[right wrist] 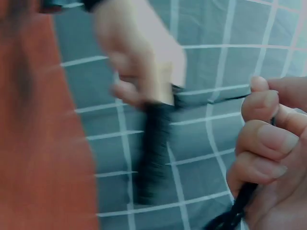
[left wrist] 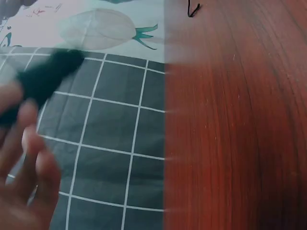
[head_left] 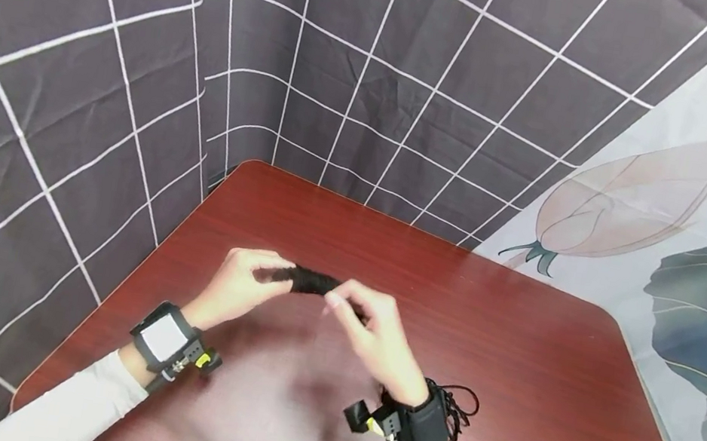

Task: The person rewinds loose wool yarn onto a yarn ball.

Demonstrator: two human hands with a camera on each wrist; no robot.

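Note:
A dark bundle of tightly wound black cord [head_left: 313, 281] is held up over the table between the two hands. My left hand [head_left: 245, 280] grips one end of it between thumb and fingers. In the right wrist view, the bundle [right wrist: 154, 153] points downward from the left hand [right wrist: 144, 57], blurred. A thin strand [right wrist: 230, 99] runs taut from it to my right hand [right wrist: 268, 139], whose thumb and forefinger pinch it. More cord [right wrist: 244, 196] passes below the curled fingers of that hand. In the left wrist view the bundle [left wrist: 53, 76] sticks out past blurred fingertips.
Both forearms are over a reddish-brown wooden table [head_left: 510, 366]. Loops of black cord [head_left: 462, 412] show beside the right wrist strap [head_left: 426, 426]. Behind the table hang a grey cloth with white grid lines [head_left: 400, 90] and a white cloth with a printed flower bud [head_left: 623, 207].

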